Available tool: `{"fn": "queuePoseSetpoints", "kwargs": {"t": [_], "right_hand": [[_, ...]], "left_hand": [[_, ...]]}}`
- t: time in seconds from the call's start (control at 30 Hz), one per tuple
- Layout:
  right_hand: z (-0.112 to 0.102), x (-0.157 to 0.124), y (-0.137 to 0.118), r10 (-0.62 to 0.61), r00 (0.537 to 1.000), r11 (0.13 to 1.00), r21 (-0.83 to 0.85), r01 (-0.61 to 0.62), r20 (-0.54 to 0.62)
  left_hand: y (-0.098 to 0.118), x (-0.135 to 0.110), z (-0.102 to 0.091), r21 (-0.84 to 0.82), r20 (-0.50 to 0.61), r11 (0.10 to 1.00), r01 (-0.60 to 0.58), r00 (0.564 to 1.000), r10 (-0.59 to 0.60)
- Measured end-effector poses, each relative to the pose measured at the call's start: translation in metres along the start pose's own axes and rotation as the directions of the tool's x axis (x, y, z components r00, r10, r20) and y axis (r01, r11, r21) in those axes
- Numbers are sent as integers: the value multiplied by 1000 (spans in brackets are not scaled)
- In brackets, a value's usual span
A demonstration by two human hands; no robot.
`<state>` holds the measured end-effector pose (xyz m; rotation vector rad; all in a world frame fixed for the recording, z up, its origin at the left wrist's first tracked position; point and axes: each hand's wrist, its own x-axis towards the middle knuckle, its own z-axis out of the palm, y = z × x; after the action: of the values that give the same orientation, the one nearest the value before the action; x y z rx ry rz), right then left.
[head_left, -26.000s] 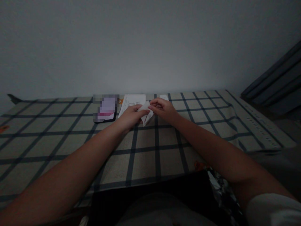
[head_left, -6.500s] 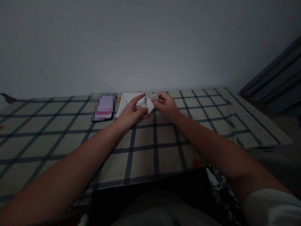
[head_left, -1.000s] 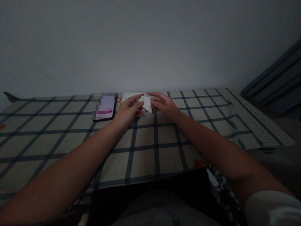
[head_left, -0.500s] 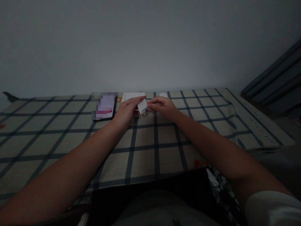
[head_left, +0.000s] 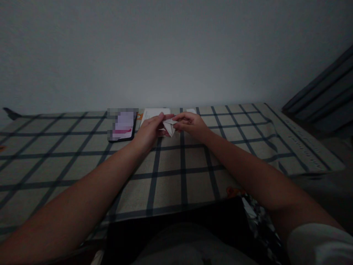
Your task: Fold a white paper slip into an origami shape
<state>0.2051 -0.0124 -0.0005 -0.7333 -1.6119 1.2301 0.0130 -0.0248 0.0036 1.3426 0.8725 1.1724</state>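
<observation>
A small folded piece of white paper (head_left: pixel 169 127), creased into a pointed shape with its tip toward me, is held between my two hands above the checked tablecloth. My left hand (head_left: pixel 151 128) grips its left side, thumb on top and fingers beneath. On its right edge, the fingertips of my right hand (head_left: pixel 191 123) pinch the paper. Behind my left hand lies a white booklet or sheet (head_left: pixel 157 111), partly covered by that hand.
A phone (head_left: pixel 122 125) with a lit, partly blurred screen lies left of my left hand. Another small white piece (head_left: pixel 191 110) sits beyond my right hand. The checked tablecloth (head_left: pixel 168 184) reaches back to a pale wall (head_left: pixel 176 55). Dark curtain-like folds (head_left: pixel 325 88) stand at the right.
The folded paper has turned, so its creased, pointed face now shows between my hands. My right fingers have shifted slightly on its edge; both arms stay almost in place.
</observation>
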Motion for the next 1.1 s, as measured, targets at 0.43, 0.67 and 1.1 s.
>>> {"fn": "queuePoseSetpoints", "kwargs": {"t": [0.43, 0.67, 1.1], "right_hand": [[0, 4, 5, -21, 997, 999, -43, 17, -76], [0, 3, 5, -73, 995, 996, -54, 69, -74], [0, -1, -1, -27, 999, 987, -162, 24, -17]], "left_hand": [[-3, 0, 3, 126, 20, 991, -32, 999, 30], [-3, -1, 3, 150, 1, 987, -53, 999, 54], [-1, 2, 1, 181, -76, 977, -112, 989, 128]]}}
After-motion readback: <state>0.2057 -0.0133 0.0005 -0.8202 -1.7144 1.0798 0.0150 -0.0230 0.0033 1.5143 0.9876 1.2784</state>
